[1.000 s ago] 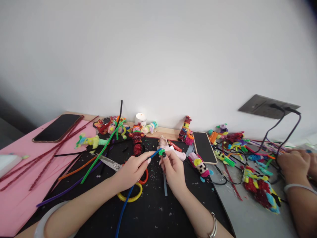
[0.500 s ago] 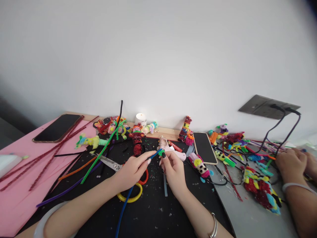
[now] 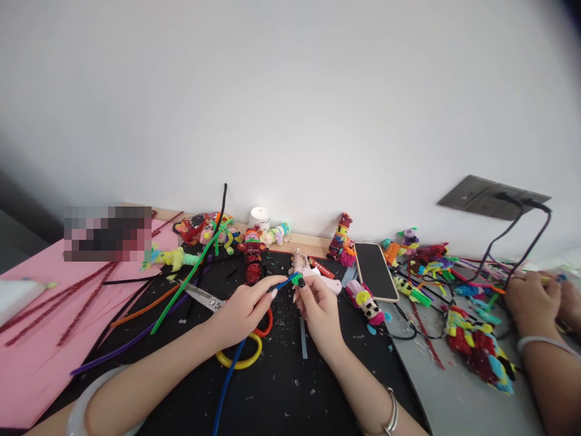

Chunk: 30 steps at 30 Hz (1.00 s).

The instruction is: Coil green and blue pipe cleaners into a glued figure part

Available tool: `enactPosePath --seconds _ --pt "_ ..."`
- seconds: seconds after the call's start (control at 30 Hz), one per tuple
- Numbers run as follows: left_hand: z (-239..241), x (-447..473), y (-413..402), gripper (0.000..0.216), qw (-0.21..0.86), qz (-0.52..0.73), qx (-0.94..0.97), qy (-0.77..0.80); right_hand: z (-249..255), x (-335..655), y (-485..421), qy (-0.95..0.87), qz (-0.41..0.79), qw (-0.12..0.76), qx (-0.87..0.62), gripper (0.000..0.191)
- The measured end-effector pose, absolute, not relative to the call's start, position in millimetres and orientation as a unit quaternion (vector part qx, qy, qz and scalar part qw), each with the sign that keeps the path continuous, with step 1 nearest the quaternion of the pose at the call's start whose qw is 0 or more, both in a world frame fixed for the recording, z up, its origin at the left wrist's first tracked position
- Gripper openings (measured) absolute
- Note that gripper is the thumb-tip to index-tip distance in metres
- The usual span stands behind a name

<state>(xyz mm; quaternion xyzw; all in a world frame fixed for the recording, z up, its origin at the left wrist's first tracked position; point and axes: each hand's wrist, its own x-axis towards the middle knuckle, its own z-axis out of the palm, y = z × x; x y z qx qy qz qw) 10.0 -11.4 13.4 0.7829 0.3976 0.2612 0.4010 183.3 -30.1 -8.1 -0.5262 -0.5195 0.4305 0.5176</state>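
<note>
My left hand (image 3: 249, 306) pinches a blue pipe cleaner (image 3: 230, 378), whose long tail hangs down toward the front of the black mat. My right hand (image 3: 319, 312) closes thumb and finger on a small green piece of pipe cleaner (image 3: 296, 279), and the blue end meets it there. Under my left forearm lie scissors (image 3: 240, 354) with yellow and red handles, blades pointing left. Just behind my right hand rests a pale pink glue gun (image 3: 333, 283), partly covered by the fingers. A clear glue stick (image 3: 304, 340) lies below that hand.
Pipe-cleaner figures stand behind, including a red one (image 3: 253, 257) and another (image 3: 342, 239). A phone (image 3: 377, 272) lies at right, near a spotted figure (image 3: 367, 303). Black cables (image 3: 492, 242) run from a wall socket. Another person's hands (image 3: 533, 300) work at far right. Loose pipe cleaners (image 3: 181, 287) spread left.
Both my hands keep nearly the same pose on the blue and green pieces. The view shifts very slightly. The phone at far left is now blurred out by blocks.
</note>
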Motion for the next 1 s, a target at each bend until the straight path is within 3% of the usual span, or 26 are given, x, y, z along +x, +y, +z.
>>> enactPosePath --seconds 1.0 --pt "13.2 7.7 -12.3 0.038 0.373 0.243 0.802 0.399 -5.8 181.9 -31.0 -0.514 0.462 0.524 -0.497 0.028"
